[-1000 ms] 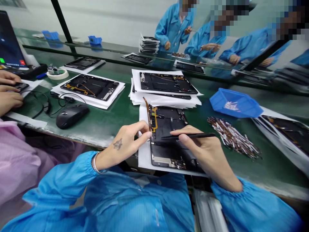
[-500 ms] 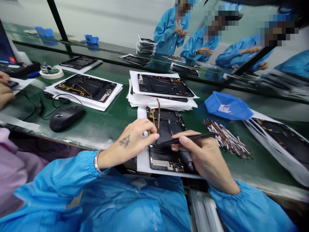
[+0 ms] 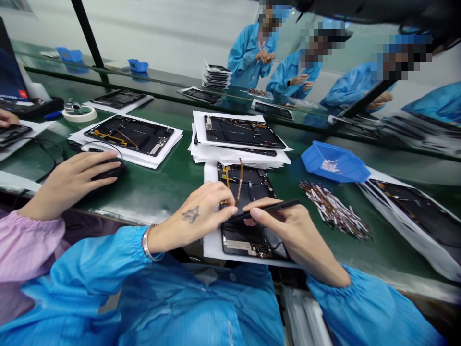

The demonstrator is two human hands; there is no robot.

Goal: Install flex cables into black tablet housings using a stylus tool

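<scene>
Two hands over tablet chassis [image 3: 256, 181], left hand [image 3: 196, 217] fingers [image 3: 226, 213] pinching orange flex cable [image 3: 240, 176], right hand [image 3: 293, 231] fingers [image 3: 260, 202] clamped on black stylus [image 3: 278, 207].

On the green bench [image 3: 158, 185] I see, at 12 o'clock, a paper-interleaved stack of open tablet backs [image 3: 242, 130], at 10 o'clock a second stack [image 3: 131, 135], and at 9 o'clock a co-worker's hand [image 3: 74, 179] resting on a black mouse [image 3: 112, 171]. At 2 o'clock a blue tray [image 3: 334, 162] sits just beside a heap of small strips [image 3: 333, 210], with another tablet back on paper [image 3: 419, 211] at 3 o'clock. At 10 o'clock a tape roll [image 3: 77, 113] lies near a monitor [image 3: 10, 72], and at 1 o'clock are people in blue coats [image 3: 252, 53].
</scene>
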